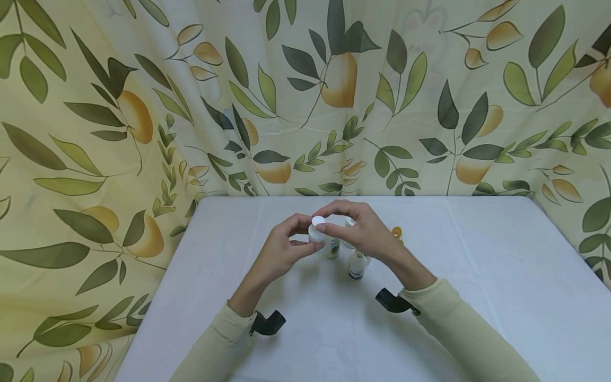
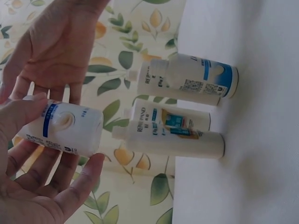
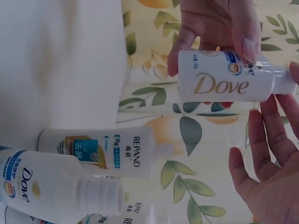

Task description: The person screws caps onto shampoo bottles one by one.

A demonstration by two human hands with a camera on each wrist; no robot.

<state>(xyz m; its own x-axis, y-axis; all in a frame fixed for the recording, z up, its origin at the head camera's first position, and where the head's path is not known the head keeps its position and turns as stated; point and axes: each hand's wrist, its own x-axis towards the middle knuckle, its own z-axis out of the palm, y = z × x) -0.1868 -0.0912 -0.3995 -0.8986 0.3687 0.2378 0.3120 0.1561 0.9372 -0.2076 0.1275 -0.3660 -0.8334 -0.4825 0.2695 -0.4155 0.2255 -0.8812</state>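
My left hand grips a small white Dove bottle by its body, held up above the table. With thumb and fingertips my right hand pinches the white cap at the bottle's top. In the right wrist view the cap is at the bottle's neck; whether it is screwed tight I cannot tell. Behind and below the hands, another Dove bottle stands upright with its neck uncapped. White Repand bottles stand near it, one partly hidden by the hands.
A white-covered table lies under everything. A yellow object is partly hidden behind the right wrist. The leaf-patterned curtain hangs along the table's back and left sides. Black wrist cameras jut out from both sleeves.
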